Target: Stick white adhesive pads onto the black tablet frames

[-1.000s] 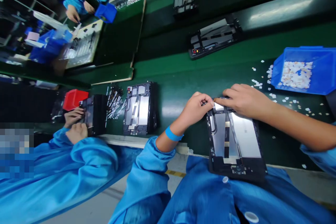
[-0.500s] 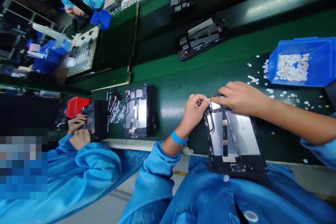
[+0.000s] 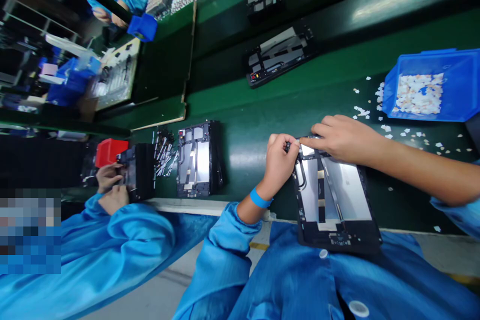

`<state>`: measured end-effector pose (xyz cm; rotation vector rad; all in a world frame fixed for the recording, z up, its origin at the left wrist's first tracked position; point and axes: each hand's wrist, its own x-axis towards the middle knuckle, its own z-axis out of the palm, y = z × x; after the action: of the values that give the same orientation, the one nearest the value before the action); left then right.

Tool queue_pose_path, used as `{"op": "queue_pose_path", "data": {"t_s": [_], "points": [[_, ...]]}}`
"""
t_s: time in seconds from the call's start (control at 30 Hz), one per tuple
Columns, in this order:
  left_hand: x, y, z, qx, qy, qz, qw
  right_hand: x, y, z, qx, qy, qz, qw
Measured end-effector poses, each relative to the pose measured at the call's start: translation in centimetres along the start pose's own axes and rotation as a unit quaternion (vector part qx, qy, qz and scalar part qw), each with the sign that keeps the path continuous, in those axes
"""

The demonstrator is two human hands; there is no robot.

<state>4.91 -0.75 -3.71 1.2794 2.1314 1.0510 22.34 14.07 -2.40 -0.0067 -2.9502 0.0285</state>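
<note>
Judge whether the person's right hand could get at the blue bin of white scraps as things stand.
Probably yes: the right hand rests on the open tablet, and only bare green belt with loose scraps lies between it and the blue bin.

The desk (image 3: 262, 110) is dark green. On it, the tablet frame (image 3: 332, 200) is black with silver-grey panels inside. Right of the frame, the bin (image 3: 431, 85) is bright blue, holding white scraps (image 3: 418, 94). Left of the frame, a wristband (image 3: 259, 198) is blue and a small box (image 3: 107, 151) red.

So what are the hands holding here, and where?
Both hands, left and right, pinch something small at the tablet's far edge; what it is cannot be told.
</note>
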Motion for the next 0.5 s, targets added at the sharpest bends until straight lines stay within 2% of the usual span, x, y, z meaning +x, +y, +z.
{"op": "queue_pose_path", "data": {"t_s": [0.1, 0.27, 0.5], "points": [[-0.1, -0.1, 0.4, -0.007, 0.014, -0.010, 1.000, 0.0, 0.1, 0.1, -0.001, 0.001, -0.003, 1.000], [0.1, -0.3, 1.1, -0.045, 0.038, -0.083, 0.995, -0.1, 0.1, 0.2, 0.000, 0.007, -0.006, 1.000], [1.4, -0.6, 1.7, -0.141, 0.003, -0.155, 0.978, -0.3, 0.3, 0.5, 0.006, 0.015, -0.007, 1.000]]}}
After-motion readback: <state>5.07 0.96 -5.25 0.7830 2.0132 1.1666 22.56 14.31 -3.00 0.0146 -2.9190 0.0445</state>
